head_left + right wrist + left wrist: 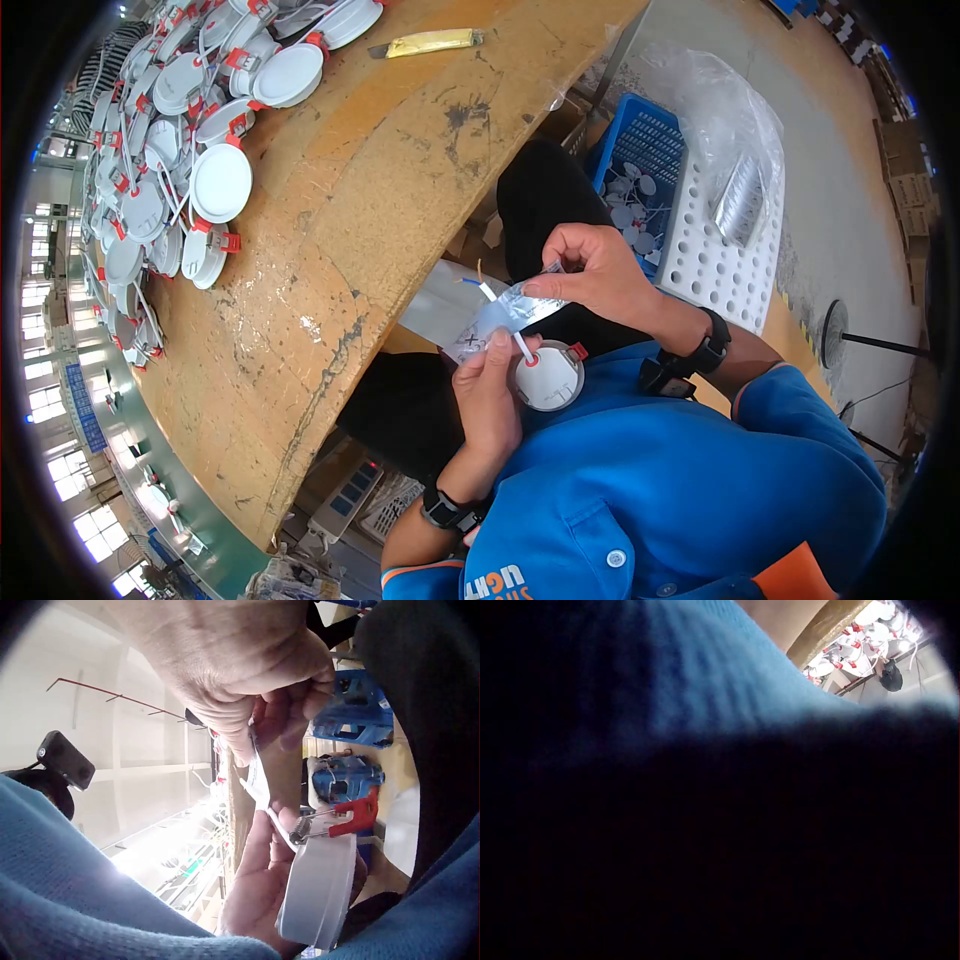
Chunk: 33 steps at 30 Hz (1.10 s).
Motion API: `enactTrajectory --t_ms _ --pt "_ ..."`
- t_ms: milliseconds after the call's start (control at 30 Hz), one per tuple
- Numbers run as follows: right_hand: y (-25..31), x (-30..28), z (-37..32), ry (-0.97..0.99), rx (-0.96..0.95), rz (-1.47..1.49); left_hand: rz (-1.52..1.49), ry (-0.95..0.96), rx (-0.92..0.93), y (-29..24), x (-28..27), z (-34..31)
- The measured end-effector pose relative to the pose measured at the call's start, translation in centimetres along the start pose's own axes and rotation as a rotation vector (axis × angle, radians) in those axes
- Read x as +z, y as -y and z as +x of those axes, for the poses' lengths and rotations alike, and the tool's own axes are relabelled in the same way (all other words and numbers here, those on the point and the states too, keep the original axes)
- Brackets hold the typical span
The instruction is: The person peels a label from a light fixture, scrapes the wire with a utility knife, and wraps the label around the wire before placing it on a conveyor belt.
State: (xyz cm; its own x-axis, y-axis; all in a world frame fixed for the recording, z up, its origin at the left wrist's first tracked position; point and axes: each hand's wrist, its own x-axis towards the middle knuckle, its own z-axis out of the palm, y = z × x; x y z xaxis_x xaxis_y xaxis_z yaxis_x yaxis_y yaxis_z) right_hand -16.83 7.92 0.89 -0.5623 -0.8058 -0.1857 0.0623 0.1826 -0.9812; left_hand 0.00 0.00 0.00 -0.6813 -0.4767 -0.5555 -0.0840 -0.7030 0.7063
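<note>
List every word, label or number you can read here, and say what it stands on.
"UGHT", perhaps "LIGHT": orange letters on the blue shirt, with further letters cut off.
Black print on the silver packet: blurred, unreadable.
Blue wall sign: too small to read.

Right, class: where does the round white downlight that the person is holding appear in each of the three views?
Head: just below centre, the downlight held in the left hand, against the blue shirt.
Left wrist: not in it; only the pile of downlights on the table, top right.
Right wrist: lower right, edge-on, beneath the right hand pinching a plastic bag.
Shared landmark: the blue shirt.
</note>
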Motion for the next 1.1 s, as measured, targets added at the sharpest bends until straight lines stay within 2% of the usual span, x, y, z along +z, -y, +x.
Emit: enactTrajectory --t_ms 267,367,467,500,567,667,767,900,933,1033,1100 --pt "0.5 -0.8 0.4 0.052 0.020 -0.001 -0.067 0.086 0.031 -0.6 0.4 -0.3" --pt "-0.3 -1.7 1.3 0.126 0.000 -0.133 -0.024 0.134 0.025 -0.9 0.7 -0.6" --pt "0.2 -1.9 1.6 -0.047 -0.140 -0.365 -0.067 0.150 0.012 -0.5 0.0 -0.3" --pt "-0.2 -2.4 2.2 -0.186 -0.288 -0.588 -0.043 0.162 0.014 -0.8 0.2 -0.5" --pt "-0.2 -3.5 2.4 -0.130 -0.131 -0.278 0.000 0.181 0.017 -1.3 0.6 -1.1" --pt "3.6 -3.2 1.4 0.174 -0.028 0.159 -0.016 0.213 0.020 -1.1 0.3 -0.6" --pt "5.0 -2.9 1.3 0.417 -0.254 -0.201 -0.008 0.187 0.011 -1.1 0.7 -0.7" --pt "4.5 -1.6 0.7 0.365 -0.404 -0.412 -0.003 0.108 0.019 -1.2 0.9 -0.9" --pt "4.3 -1.3 0.6 0.375 -0.313 -0.338 -0.004 0.089 0.023 -1.0 0.8 -0.8" --pt "4.0 -0.5 -0.5 0.195 -0.497 -0.641 0.018 0.023 0.041 -0.4 0.4 -0.2" --pt "4.3 0.9 -1.8 0.147 -0.716 -0.867 0.019 -0.028 0.071 0.4 -0.3 0.2"
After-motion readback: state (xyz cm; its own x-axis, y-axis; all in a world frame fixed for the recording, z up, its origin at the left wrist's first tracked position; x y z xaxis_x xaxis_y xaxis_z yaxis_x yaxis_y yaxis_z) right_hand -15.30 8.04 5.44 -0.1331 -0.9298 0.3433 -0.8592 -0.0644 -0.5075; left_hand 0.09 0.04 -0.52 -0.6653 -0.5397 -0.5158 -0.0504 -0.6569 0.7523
